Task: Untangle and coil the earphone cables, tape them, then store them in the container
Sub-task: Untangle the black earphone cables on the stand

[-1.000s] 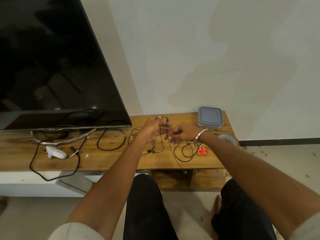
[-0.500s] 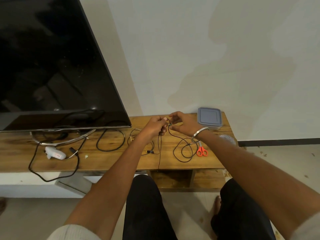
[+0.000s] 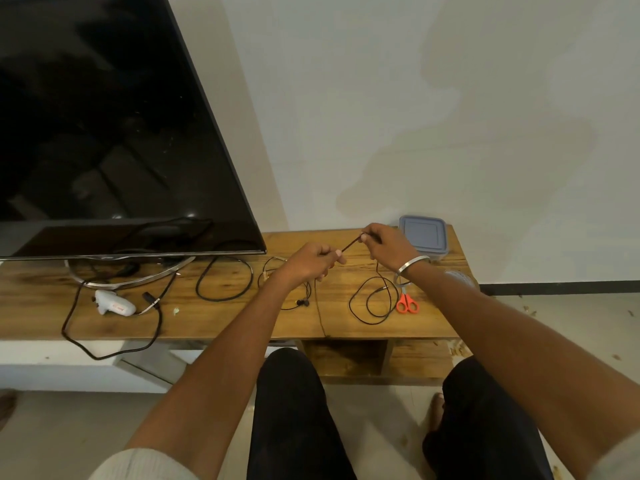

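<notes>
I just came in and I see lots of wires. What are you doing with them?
A person sits at a low wooden table, working on a black earphone cable. The left hand and right hand each pinch it, with a short piece pulled straight between them. The rest lies in loose loops on the table beside orange scissors. The container sits by the wall with its lid on, so nothing is coiled, taped or stored yet.
</notes>
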### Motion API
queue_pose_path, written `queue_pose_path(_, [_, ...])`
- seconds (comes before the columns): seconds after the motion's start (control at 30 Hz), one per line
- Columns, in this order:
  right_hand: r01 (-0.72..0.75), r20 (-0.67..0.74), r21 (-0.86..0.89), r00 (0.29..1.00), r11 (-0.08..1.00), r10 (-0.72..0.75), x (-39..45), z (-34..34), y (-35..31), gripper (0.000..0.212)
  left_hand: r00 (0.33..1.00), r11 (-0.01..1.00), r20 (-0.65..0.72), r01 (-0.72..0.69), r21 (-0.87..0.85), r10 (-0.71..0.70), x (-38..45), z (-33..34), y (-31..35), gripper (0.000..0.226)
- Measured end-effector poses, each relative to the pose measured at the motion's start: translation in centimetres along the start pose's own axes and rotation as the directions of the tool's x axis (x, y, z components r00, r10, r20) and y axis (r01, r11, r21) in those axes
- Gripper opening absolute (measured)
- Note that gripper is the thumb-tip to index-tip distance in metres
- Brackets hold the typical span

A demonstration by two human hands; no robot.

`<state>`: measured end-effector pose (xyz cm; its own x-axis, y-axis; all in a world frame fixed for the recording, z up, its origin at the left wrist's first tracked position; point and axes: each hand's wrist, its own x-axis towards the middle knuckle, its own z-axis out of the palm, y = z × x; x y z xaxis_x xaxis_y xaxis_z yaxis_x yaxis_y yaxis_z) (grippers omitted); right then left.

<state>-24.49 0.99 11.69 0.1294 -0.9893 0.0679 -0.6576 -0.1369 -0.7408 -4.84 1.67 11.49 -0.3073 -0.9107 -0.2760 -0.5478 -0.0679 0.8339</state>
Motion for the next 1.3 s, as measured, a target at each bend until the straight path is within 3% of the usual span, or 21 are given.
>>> queue_pose_path(0.1, [-0.075,-0.073,0.024,0.994,0.997,0.076,0.1,-0.4,1.0,0.015,1.0,1.0,0.0,0.007,0.0,-0.007,-0.2,-0.3,-0.6,0.03])
queue_pose_path(0.17, [-0.103,-0.046,0.07,0.993,0.992,0.107,0.1,-0.7,1.4,0.014,1.0,1.0,-0.027,-0.001,-0.005,0.001,-0.2,-0.5,-0.6,0.029])
queue_pose_path(0.27, [-0.103,0.095,0.124,0.991,0.987,0.091,0.0,-0.7,1.1,0.032,0.998,1.0,-0.057,-0.023,0.015,0.024,0.0,-0.4,-0.3,0.028])
queue_pose_path(0.4, [0.019,0.266,-0.007,0.964,1.0,-0.016,-0.1,-0.1,-0.2,0.049,0.997,0.998,-0.044,-0.067,0.011,0.067,0.1,0.0,0.7,0.027])
queue_pose_path(0.47, [0.064,0.305,0.033,0.95,0.997,-0.071,-0.3,0.3,-1.1,0.046,0.996,0.997,-0.029,-0.079,-0.005,0.079,0.2,0.3,1.2,0.027])
queue_pose_path(0.57, [0.072,0.34,0.078,0.936,0.994,-0.094,-0.4,0.7,-1.6,0.024,0.995,0.995,-0.026,-0.096,-0.017,0.095,0.4,0.3,1.5,0.028])
queue_pose_path(0.63, [0.085,0.328,0.039,0.94,0.996,-0.093,-0.4,0.5,-1.1,0.011,0.995,0.995,-0.045,-0.092,-0.029,0.091,0.4,0.1,1.4,0.028])
queue_pose_path(0.77, [0.098,0.26,-0.026,0.961,0.995,-0.088,-0.1,-0.3,0.0,0.022,0.996,0.996,-0.016,-0.087,0.004,0.087,0.2,-0.4,0.6,0.029])
queue_pose_path(1.07, [-0.139,0.061,0.054,0.989,0.989,0.135,0.1,-1.2,1.0,0.024,0.998,0.998,-0.029,-0.059,0.015,0.059,0.1,-0.6,-0.5,0.027])
queue_pose_path(1.17, [-0.192,0.082,0.142,0.98,0.971,0.182,0.1,-0.9,0.8,0.022,0.997,0.998,-0.048,-0.058,0.015,0.059,0.3,-0.4,-0.2,0.028])
queue_pose_path(1.3, [-0.116,0.244,0.158,0.967,0.981,0.075,0.0,0.2,-0.3,0.039,0.997,0.998,-0.042,-0.06,-0.007,0.06,0.5,0.4,0.3,0.028])
